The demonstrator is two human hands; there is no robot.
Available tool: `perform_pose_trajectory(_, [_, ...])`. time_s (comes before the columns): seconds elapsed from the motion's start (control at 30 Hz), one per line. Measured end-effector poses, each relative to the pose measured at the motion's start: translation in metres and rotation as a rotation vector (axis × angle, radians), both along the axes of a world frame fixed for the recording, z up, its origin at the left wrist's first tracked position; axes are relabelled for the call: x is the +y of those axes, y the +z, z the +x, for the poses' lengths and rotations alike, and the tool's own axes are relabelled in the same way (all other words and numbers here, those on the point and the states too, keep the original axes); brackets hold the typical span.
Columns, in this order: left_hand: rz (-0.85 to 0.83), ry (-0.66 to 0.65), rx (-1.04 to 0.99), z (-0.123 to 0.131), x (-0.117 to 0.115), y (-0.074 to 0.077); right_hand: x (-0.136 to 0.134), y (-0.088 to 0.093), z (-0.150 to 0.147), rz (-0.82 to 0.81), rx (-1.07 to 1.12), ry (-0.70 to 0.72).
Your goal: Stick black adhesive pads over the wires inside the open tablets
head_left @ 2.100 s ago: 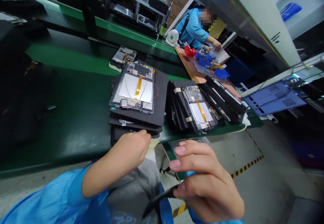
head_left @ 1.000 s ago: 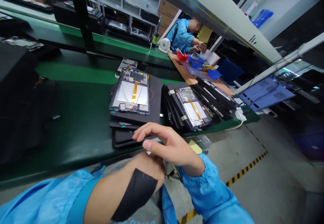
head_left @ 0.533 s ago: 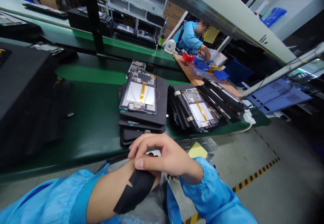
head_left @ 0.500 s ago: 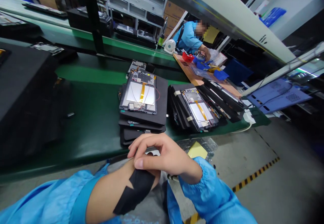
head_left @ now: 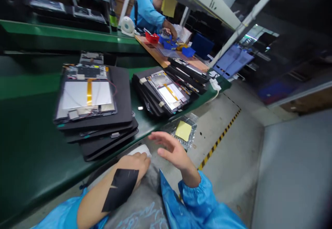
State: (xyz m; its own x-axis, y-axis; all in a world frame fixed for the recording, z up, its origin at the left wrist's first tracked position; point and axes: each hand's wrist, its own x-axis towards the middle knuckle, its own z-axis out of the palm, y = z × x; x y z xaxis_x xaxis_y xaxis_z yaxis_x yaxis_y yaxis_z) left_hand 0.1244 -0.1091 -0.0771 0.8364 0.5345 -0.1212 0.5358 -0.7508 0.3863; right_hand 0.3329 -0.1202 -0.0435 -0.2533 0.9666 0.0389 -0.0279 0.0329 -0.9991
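My left hand (head_left: pixel 141 162) is closed, with its fingers curled beside a white, smooth object (head_left: pixel 140 150) near the table edge. Most of that object is behind the hand, and I cannot tell its kind. Pieces of black tape (head_left: pixel 121 189) lie across my left wrist and forearm. To the right, my right hand (head_left: pixel 174 151) hovers with nothing in it, fingers stretched and thumb apart. Just beyond the hands, an opened tablet (head_left: pixel 86 91) with a bare battery and orange ribbon rests on a stack of black foam pads (head_left: pixel 121 94).
A second stack holds another opened tablet (head_left: pixel 168 92). More devices lean in a row (head_left: pixel 189 66) behind it. A yellow paper (head_left: pixel 184 131) lies on bubble wrap below the edge of the green table (head_left: pixel 31 129). A person (head_left: pixel 149 11) in blue works at the back beside a white fan (head_left: pixel 127 26).
My right hand has lifted off the taped left wrist and moved away to the right, its fingers opening. The view has swung right, so the stacks sit further left.
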Motion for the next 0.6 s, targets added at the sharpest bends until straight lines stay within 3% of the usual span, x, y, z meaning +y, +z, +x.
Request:
perform_pose_trajectory(0.17, [-0.045,-0.165,-0.134,0.054,0.02,-0.017,-0.046,-0.049,0.043,-0.216,-0.081,-0.146])
perform_pose_trajectory(0.3, [-0.025,-0.165,-0.195,0.098,0.033,-0.037,-0.057,-0.101,0.062,-0.389,-0.12,-0.31])
perform_pose_trajectory(0.43, [0.037,-0.162,-0.243,0.103,0.042,-0.04,-0.039,-0.141,0.105,-0.554,-0.285,-0.547])
perform_pose_trajectory(0.6, [0.155,-0.176,-0.199,0.087,0.053,-0.034,0.014,-0.151,0.178,-0.624,-0.681,-0.838])
